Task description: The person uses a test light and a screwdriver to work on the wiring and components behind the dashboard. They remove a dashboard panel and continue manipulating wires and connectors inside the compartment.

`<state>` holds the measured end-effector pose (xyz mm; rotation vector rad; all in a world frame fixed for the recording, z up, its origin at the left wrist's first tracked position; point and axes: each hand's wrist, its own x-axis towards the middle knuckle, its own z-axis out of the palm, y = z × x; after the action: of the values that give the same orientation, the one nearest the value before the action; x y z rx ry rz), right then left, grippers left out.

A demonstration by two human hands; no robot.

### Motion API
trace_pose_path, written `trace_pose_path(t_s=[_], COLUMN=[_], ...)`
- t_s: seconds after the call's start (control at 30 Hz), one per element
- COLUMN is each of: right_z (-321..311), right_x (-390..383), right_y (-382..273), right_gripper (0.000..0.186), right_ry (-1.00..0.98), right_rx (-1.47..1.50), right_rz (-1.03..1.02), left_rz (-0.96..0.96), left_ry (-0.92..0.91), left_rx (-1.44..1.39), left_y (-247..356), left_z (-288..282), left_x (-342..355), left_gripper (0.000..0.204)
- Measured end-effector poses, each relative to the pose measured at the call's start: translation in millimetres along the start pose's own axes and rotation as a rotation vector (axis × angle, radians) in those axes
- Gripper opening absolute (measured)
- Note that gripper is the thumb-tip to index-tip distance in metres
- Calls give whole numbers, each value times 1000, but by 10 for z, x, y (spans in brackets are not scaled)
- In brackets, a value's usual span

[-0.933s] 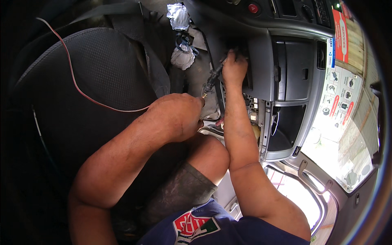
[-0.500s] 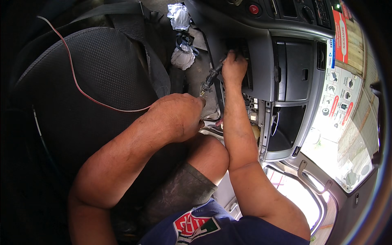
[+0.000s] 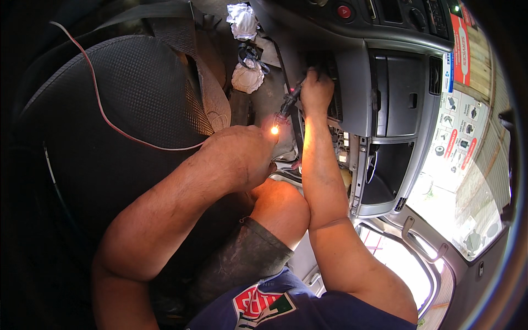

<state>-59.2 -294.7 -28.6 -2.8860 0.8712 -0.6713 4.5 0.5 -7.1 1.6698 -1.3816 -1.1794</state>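
Observation:
My left hand (image 3: pixel 242 157) is closed around a small test probe whose tip glows orange (image 3: pixel 274 130). A thin red wire (image 3: pixel 110 122) runs from that hand across the dark car seat (image 3: pixel 110 88). My right hand (image 3: pixel 316 91) reaches up under the grey dashboard (image 3: pixel 357 88) and grips a black connector on a cable bundle (image 3: pixel 287 104). The glowing tip sits just below that connector, touching or nearly touching it. My bare knee (image 3: pixel 280 206) is under both forearms.
An open glove compartment (image 3: pixel 385 179) hangs right of my right forearm. Two white crumpled rags (image 3: pixel 242 19) (image 3: pixel 247 77) lie on the floor area ahead. The door with its handle (image 3: pixel 421 242) and a bright window is at lower right.
An orange glow now shows at the probe tip by my left hand; it was not lit before. Both hands stay in nearly the same places.

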Motion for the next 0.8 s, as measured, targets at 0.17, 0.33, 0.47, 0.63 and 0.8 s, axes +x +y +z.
trace_pose_path(t_s=[0.17, 0.33, 0.47, 0.63, 0.8], right_z=[-11, 68, 105, 65, 54], right_x=[1, 8, 17, 10, 14], right_y=[-19, 84, 129, 103, 72], right_gripper=[37, 42, 42, 40, 40], right_ry=[-46, 31, 26, -14, -24], right_rx=[20, 3, 38, 67, 70], right_rz=[91, 21, 31, 63, 79], left_rz=[-12, -16, -20, -4, 14], left_ry=[-13, -15, -30, -22, 53], left_rx=[20, -5, -3, -7, -13], left_y=[6, 51, 60, 46, 47], left_z=[-4, -57, -89, -83, -51], left_x=[-4, -28, -39, -43, -48], left_gripper=[65, 64, 62, 58, 40])
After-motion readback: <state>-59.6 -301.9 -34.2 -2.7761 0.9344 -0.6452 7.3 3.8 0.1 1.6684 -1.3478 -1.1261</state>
